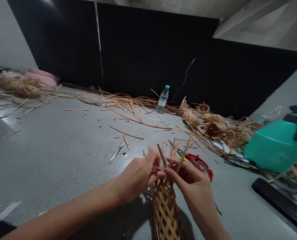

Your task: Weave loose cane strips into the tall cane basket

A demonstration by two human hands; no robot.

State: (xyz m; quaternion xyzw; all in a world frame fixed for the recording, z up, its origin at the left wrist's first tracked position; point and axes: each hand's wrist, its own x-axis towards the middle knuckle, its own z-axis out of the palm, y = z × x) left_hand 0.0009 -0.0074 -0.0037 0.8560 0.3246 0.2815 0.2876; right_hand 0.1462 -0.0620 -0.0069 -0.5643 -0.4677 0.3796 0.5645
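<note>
Left hand (140, 173) and right hand (188, 181) both pinched on loose bamboo strips (174, 154) atop a half-woven basket (166, 210), upright on the grey floor (58, 156) between the wrists. Red-handled scissors (200, 163) just behind; water bottle (162, 99) well beyond.

A grey floor (51, 156) runs to a black wall (143, 50) at the far side, with a pale wall (3, 36) far left and grey slabs (258, 23) far right.

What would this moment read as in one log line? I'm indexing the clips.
left hand: pinching strips | right hand: pinching strips | item: tan open-weave bamboo basket, upright | near: red-handled scissors
</note>
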